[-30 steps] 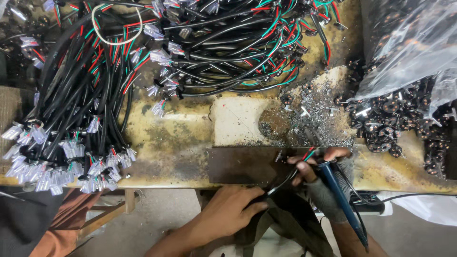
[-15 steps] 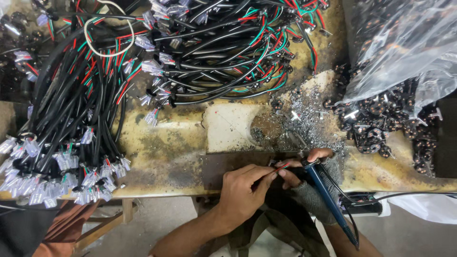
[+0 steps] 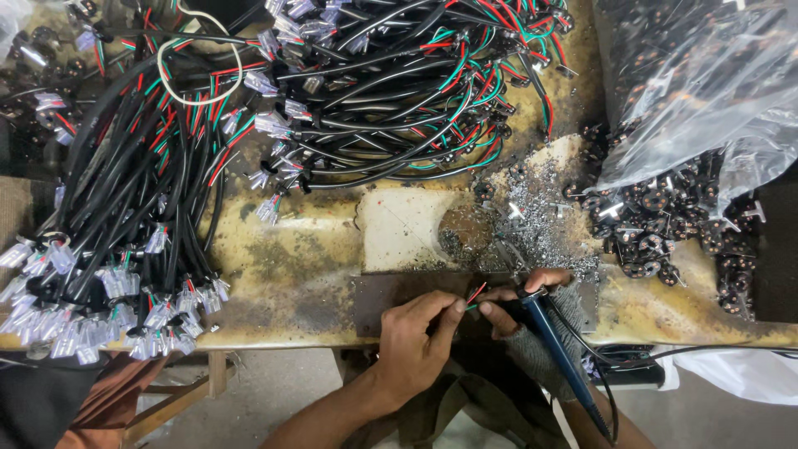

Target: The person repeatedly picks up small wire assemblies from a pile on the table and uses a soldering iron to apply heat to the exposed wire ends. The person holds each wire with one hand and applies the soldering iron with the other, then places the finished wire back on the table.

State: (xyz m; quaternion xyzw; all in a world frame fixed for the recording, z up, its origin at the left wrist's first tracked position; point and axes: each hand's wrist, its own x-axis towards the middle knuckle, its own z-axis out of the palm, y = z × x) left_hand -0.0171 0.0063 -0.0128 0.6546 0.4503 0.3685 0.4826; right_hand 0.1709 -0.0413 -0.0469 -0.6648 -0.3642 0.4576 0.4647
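Now the left hand [image 3: 416,341] fingers pinch thin wires [image 3: 474,295], while the right hand [image 3: 532,320] grips a blue soldering iron [image 3: 561,353].

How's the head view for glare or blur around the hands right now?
Head view: the hands, left hand and right hand, are sharp and evenly lit; glare only on the clear plastic bag top right; the wire tips are small but distinguishable.

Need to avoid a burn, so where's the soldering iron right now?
In the head view, the blue-handled soldering iron sits lower right in the right hand, its tip by the red and green wires pinched by the left hand.
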